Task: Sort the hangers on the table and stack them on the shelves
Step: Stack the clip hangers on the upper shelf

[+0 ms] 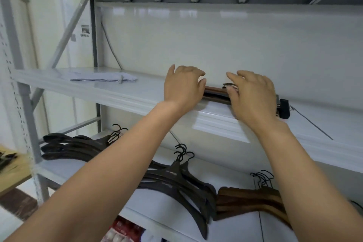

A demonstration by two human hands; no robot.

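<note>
A small stack of brown clip hangers [216, 93] lies flat on the upper white shelf [121, 92], mostly covered by my hands. My left hand [182, 84] rests over the stack's left end with fingers loosely bent. My right hand [253, 94] lies over the right part, fingertips touching the metal hook near the middle. A black clip [284, 108] sticks out at the stack's right end. On the lower shelf [157, 208] lie two piles of dark hangers [74, 147] [176, 182] and a pile of brown wooden hangers [249, 202].
A folded pale sheet [106, 79] lies on the upper shelf to the left. A grey cable [312, 124] runs across the shelf at the right. The grey rack upright [21, 88] stands at the left, with a wooden table corner [13, 171] beside it.
</note>
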